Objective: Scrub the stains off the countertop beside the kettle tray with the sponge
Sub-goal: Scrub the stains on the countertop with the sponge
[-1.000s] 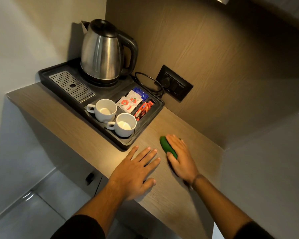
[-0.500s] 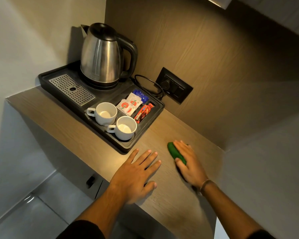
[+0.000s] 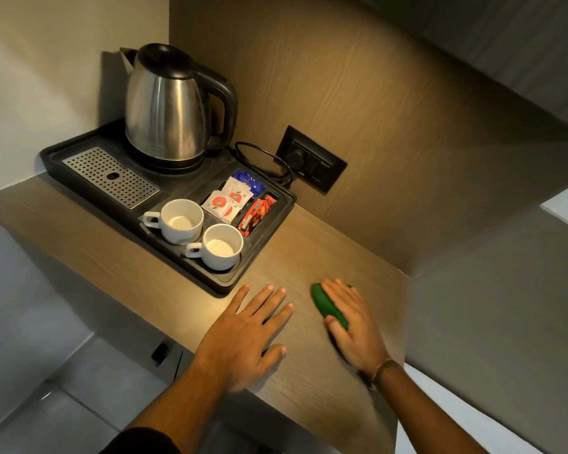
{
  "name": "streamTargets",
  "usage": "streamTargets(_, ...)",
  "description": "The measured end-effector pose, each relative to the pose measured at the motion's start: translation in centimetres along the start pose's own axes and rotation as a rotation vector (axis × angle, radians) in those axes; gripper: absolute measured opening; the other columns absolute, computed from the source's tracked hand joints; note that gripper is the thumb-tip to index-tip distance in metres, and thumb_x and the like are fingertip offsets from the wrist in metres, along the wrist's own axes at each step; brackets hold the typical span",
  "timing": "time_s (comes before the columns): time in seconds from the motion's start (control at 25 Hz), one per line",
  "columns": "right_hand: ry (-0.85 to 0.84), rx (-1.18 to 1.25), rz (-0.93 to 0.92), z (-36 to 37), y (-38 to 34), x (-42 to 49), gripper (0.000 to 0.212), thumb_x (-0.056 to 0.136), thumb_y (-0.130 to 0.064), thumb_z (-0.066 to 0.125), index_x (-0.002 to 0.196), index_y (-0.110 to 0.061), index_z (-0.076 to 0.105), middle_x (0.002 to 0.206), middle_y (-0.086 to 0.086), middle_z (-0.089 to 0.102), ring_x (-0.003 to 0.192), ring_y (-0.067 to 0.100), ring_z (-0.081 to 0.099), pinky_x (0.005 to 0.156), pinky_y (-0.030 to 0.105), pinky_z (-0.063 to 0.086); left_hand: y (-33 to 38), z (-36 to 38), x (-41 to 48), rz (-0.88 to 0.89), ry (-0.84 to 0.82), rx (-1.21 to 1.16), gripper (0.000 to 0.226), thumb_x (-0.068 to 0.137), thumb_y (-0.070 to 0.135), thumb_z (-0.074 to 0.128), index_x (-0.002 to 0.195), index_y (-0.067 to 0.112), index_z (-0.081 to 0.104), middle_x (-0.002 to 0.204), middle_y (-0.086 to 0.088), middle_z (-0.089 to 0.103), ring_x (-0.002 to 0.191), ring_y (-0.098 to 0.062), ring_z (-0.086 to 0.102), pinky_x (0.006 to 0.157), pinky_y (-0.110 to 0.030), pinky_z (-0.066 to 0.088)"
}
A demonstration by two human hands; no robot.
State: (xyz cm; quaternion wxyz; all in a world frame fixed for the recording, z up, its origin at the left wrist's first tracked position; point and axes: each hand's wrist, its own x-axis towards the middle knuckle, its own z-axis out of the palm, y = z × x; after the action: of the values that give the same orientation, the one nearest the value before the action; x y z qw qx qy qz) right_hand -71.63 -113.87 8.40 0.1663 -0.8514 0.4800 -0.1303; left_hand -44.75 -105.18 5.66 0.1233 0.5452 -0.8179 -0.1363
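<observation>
A green sponge (image 3: pixel 326 303) lies on the wooden countertop (image 3: pixel 309 257), to the right of the black kettle tray (image 3: pixel 223 283). My right hand (image 3: pixel 353 326) presses down on the sponge, fingers over its top and thumb at its near end. My left hand (image 3: pixel 248 332) rests flat on the countertop just in front of the tray's near corner, fingers spread, holding nothing. No stain is plain to see on the wood around the sponge.
The tray carries a steel kettle (image 3: pixel 168 106), a perforated drip grate (image 3: pixel 110 176), two white cups (image 3: pixel 181 221), and sachets (image 3: pixel 230 199). A wall socket (image 3: pixel 312 162) with the kettle cord sits behind. A wooden wall closes the counter on the right.
My right hand has slid the sponge to the right and toward me along the countertop, away from the tray. My left hand has stayed flat in place.
</observation>
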Motion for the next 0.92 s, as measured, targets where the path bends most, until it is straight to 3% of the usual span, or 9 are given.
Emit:
streamTargets(0.12, 0.133, -0.031, 0.282, -2.8, 3.0, 3.1, 0.059, 0.102, -0.016, 0.057, 0.158, -0.023, 0.040, 0.165, 0.006, 0.040, 0.157, 0.026, 0.029, 0.130, 0.045, 0.014, -0.2, 0.0, 0.1, 0.010, 0.004, 0.000, 0.072, 0.106, 0.066, 0.023, 0.167, 0.032, 0.006, 0.178, 0.003, -0.004, 0.162, -0.018, -0.013, 0.130, -0.053, -0.008)
streamTargets(0.2, 0.175, -0.043, 0.399, -2.7, 1.6, 6.5, 0.058, 0.102, -0.010, 0.058, 0.157, -0.014, 0.042, 0.165, 0.010, 0.040, 0.157, 0.029, 0.029, 0.129, 0.047, 0.016, -0.2, 0.2, 0.1, 0.015, 0.000, 0.013, 0.072, 0.106, 0.066, 0.023, 0.167, 0.031, 0.006, 0.178, 0.002, -0.003, 0.162, -0.019, -0.012, 0.131, -0.054, -0.007)
streamTargets(0.28, 0.143, -0.020, 0.343, -1.0, -1.6, 6.4, 0.061, 0.103, -0.016, 0.056, 0.161, -0.019, 0.036, 0.168, 0.005, 0.034, 0.159, 0.023, 0.022, 0.131, 0.046, 0.011, -0.4, 0.3, 0.2, 0.015, -0.011, 0.029, 0.073, 0.105, 0.067, 0.021, 0.167, 0.031, 0.004, 0.178, 0.001, -0.004, 0.162, -0.020, -0.012, 0.131, -0.055, -0.005)
streamTargets(0.44, -0.012, -0.025, 0.080, 1.8, -4.9, -5.4, 0.065, 0.103, -0.035, 0.044, 0.164, -0.037, 0.020, 0.173, -0.014, 0.020, 0.161, 0.008, 0.010, 0.131, 0.036, 0.001, -0.4, 0.1, 0.2, 0.025, -0.039, 0.058, 0.074, 0.104, 0.066, 0.019, 0.167, 0.029, 0.002, 0.178, -0.002, -0.003, 0.163, -0.023, -0.010, 0.131, -0.059, 0.000)
streamTargets(0.52, 0.039, -0.024, 0.151, 0.5, -3.6, -8.5, 0.065, 0.102, -0.036, 0.044, 0.163, -0.037, 0.023, 0.172, -0.013, 0.023, 0.160, 0.011, 0.014, 0.132, 0.043, 0.007, -0.4, 0.2, 0.2, 0.021, -0.047, 0.062, 0.074, 0.104, 0.066, 0.016, 0.167, 0.029, -0.002, 0.178, -0.002, -0.007, 0.162, -0.023, -0.013, 0.131, -0.060, -0.001)
streamTargets(0.6, 0.125, -0.046, 0.321, -1.1, -1.9, -7.1, 0.061, 0.102, -0.028, 0.048, 0.162, -0.026, 0.033, 0.169, -0.003, 0.032, 0.159, 0.021, 0.022, 0.130, 0.051, 0.016, -0.4, 0.1, 0.2, 0.021, -0.050, 0.066, 0.075, 0.104, 0.066, 0.014, 0.166, 0.029, -0.004, 0.178, -0.002, -0.009, 0.162, -0.023, -0.015, 0.131, -0.060, -0.001)
streamTargets(0.68, 0.185, -0.063, 0.462, -1.4, -2.2, -4.0, 0.059, 0.103, -0.017, 0.054, 0.159, -0.017, 0.038, 0.167, 0.006, 0.036, 0.158, 0.028, 0.026, 0.129, 0.051, 0.017, -0.3, 0.1, 0.2, 0.026, -0.044, 0.077, 0.075, 0.104, 0.065, 0.016, 0.167, 0.028, -0.001, 0.178, -0.003, -0.007, 0.162, -0.024, -0.012, 0.131, -0.061, 0.001)
streamTargets(0.8, 0.165, -0.015, 0.372, 1.5, -6.3, -3.5, 0.065, 0.103, -0.021, 0.054, 0.163, -0.025, 0.029, 0.171, -0.002, 0.028, 0.160, 0.017, 0.016, 0.131, 0.046, 0.009, -0.3, 0.1, 0.2, 0.030, -0.053, 0.089, 0.075, 0.103, 0.064, 0.013, 0.167, 0.026, -0.001, 0.178, -0.004, -0.006, 0.163, -0.025, -0.011, 0.131, -0.061, 0.001)
streamTargets(0.92, 0.049, -0.036, 0.226, 4.2, -8.9, -10.7, 0.069, 0.103, -0.036, 0.046, 0.164, -0.039, 0.015, 0.173, -0.019, 0.015, 0.161, 0.007, 0.007, 0.130, 0.044, 0.006, -0.2, -0.2, 0.2, 0.026, -0.058, 0.083, 0.075, 0.103, 0.064, 0.013, 0.167, 0.026, -0.002, 0.178, -0.005, -0.007, 0.162, -0.025, -0.012, 0.131, -0.062, 0.002)
